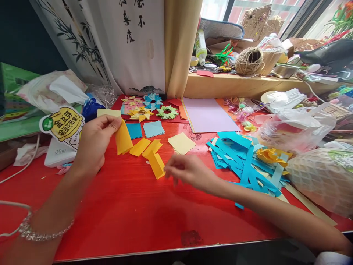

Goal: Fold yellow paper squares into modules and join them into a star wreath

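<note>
My left hand [95,141], a beaded bracelet on its wrist, pinches a folded orange-yellow paper piece [123,139] above the red table. Nothing shows in my right hand [186,169]; its loosely bent fingers are apart, close to the right edge of a creased orange-yellow paper piece [157,166]. Whether they touch it I cannot tell. Two more folded orange-yellow pieces [140,147] lie between the hands. Behind them are a dark blue paper square [134,130], a stack of light blue squares [153,129] and a stack of pale yellow squares [181,143].
Several folded paper stars [152,101] lie at the back beside lilac paper sheets [211,114]. Blue paper strips [245,162] are heaped at right, near a plastic bag [300,125]. A white power bank [59,152] is at left. Twine [249,60] sits on the windowsill.
</note>
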`<state>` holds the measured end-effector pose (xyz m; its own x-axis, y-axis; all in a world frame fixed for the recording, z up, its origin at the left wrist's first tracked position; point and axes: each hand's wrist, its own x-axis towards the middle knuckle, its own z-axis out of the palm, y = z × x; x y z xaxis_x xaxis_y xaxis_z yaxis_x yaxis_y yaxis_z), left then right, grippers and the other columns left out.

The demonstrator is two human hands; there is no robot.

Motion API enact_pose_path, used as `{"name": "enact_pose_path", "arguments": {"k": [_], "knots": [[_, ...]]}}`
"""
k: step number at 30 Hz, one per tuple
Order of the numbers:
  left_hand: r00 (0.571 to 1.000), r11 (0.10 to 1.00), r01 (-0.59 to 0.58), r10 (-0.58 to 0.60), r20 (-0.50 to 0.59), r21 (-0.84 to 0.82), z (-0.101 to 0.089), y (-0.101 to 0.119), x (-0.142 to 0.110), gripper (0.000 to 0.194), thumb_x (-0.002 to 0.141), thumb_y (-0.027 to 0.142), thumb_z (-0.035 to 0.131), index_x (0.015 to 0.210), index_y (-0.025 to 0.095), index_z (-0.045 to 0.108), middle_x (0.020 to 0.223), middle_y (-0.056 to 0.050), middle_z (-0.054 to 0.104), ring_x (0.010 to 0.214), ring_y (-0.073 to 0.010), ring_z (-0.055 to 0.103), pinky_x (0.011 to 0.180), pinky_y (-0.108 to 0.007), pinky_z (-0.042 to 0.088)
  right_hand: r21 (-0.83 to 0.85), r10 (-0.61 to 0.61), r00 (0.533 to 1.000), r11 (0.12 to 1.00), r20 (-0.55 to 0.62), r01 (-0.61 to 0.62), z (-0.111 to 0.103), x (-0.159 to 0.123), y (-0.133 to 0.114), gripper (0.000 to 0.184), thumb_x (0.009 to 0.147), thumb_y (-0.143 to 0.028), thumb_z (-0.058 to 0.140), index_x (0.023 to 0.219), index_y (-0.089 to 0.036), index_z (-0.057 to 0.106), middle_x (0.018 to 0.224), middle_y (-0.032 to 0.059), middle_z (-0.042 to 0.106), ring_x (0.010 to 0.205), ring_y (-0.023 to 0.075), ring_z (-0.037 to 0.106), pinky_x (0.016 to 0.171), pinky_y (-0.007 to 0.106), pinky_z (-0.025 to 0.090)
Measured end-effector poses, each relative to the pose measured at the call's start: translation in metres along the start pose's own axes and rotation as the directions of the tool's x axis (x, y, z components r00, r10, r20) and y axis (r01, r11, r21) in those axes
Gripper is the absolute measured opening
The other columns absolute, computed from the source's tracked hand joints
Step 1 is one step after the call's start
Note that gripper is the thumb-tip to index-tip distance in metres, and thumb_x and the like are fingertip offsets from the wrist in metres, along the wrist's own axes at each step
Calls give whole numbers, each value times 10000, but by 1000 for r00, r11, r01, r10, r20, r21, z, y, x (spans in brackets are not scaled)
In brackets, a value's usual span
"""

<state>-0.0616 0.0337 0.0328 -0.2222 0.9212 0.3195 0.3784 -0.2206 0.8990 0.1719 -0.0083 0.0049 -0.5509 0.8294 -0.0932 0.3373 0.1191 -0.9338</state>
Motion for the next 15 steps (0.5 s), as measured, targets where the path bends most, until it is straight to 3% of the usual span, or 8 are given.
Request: {"name": "enact_pose_path", "arguments": {"k": [3,5,11,15], "knots": [[987,996,48,-58,149,75,0,-9,8,168,764,354,646,715,193,639,712,30,576,725,-135,503,658,-256,382,-53,-84,970,996,-228,74,-19,13,3,196,875,-320,493,797,-150,553,793,33,646,566,73,580,501,192,435],[978,995,47,-64,196,91,7,-11,5,172,756,364,648,715,197,641,724,21,590,722,-143,512,634,-256,374,-70,-108,956,993,-272,93,-27,18,6,250,884,-379,480,812,-153,559,818,39,634,580,77,572,493,194,437],[971,998,12,-27,236,62,38,2,-33,275,785,483,582,771,210,603,759,-5,605,694,-164,532,572,-253,388,172,-35,999,985,23,30,-13,14,1,386,852,-491,503,1003,-156,621,984,81,637,640,102,632,464,190,455],[946,996,-30,2,324,81,47,14,-53,256,815,466,553,806,218,615,824,2,630,729,-156,536,618,-244,407,143,-12,1000,990,1,12,-5,9,-3,337,885,-435,469,857,-138,626,702,20,624,456,57,541,409,184,332]]}}
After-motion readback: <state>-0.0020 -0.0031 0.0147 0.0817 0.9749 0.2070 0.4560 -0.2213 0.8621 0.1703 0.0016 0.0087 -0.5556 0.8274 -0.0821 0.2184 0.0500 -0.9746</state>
